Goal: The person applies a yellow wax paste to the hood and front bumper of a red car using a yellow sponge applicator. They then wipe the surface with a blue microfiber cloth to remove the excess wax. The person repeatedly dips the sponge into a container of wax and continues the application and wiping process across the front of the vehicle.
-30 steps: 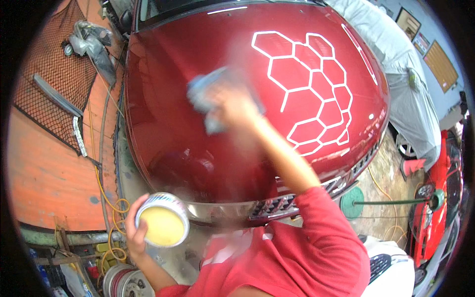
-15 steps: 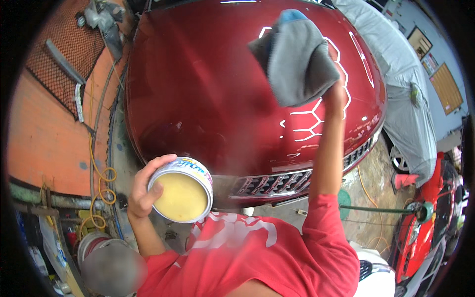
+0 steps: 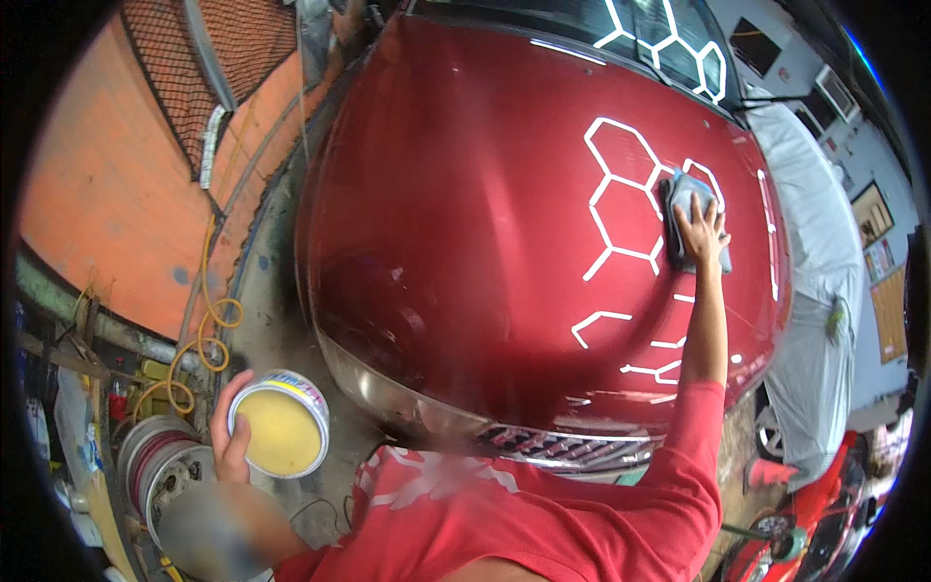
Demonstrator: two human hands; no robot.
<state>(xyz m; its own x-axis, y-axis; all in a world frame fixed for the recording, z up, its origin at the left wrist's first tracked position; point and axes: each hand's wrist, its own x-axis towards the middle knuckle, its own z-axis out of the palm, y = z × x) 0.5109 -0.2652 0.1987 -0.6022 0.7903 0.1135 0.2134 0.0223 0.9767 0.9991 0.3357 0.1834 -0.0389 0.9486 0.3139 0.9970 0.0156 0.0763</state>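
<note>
My left hand (image 3: 229,436) grips a round tin (image 3: 303,385) at the lower left, its thumb over the rim. The tin is tilted, its open top showing pale yellow paste with a smooth surface. Out on the right side of a glossy dark red car hood (image 3: 456,213), my right hand (image 3: 702,233) presses a folded grey cloth (image 3: 687,184) against the paint. Its fingers lie spread over the cloth. Whatever is under the cloth is hidden. White hexagonal light reflections show on the hood around it.
The grille (image 3: 572,444) is close in front of me. An orange wall (image 3: 107,184) with netting runs along the left. Wheel rims (image 3: 160,466) and a yellow hose (image 3: 206,339) are at lower left. A covered vehicle (image 3: 815,233) stands at right, with a red car (image 3: 815,524) nearer.
The grey cloth, hanging in my raised right hand before, is now down on the hood. The tin in my left hand has shifted left and lower in view. The view has turned.
</note>
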